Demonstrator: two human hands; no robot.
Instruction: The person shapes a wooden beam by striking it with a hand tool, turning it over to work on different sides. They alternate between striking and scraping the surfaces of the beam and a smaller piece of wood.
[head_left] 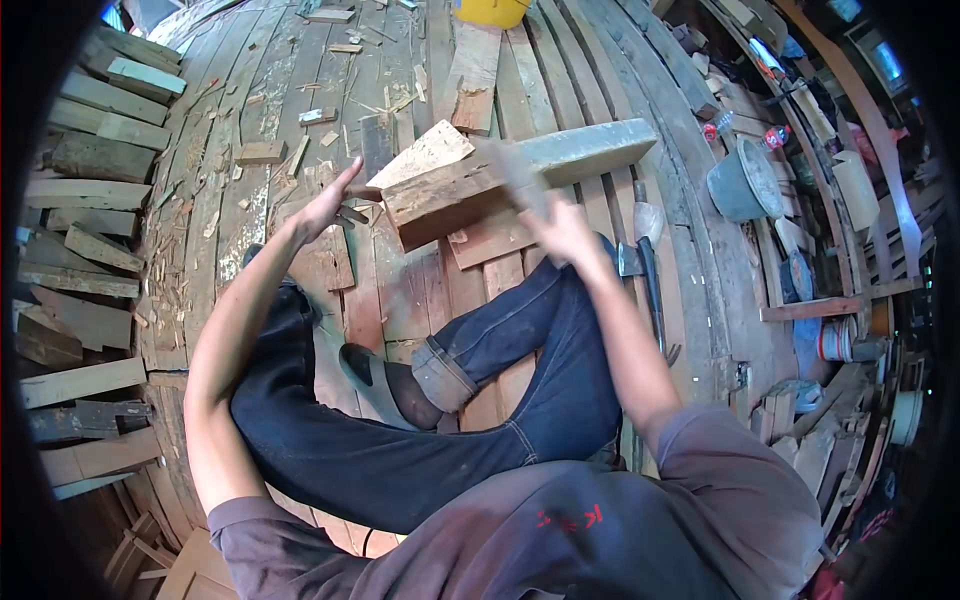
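Observation:
A thick wooden beam (450,205) lies across the planks in front of me, its right part greyish and its left end brown. My left hand (325,205) is by that left end, fingers spread, with nothing clearly held. My right hand (565,235) is closed around a grey, flat, elongated tool (515,175), smeared by motion, above the middle of the beam; its exact kind cannot be made out. Behind the beam's left end rests a pale wood piece (425,152). A flat board (490,240) lies under the beam, close to my bent leg.
To the right lie a hatchet-like tool (650,280) with a dark handle and a grey bucket (745,180). A yellow bucket (490,12) stands at the far end. Stacked timber (95,190) lines the left side. Wood chips (210,220) litter the plank floor.

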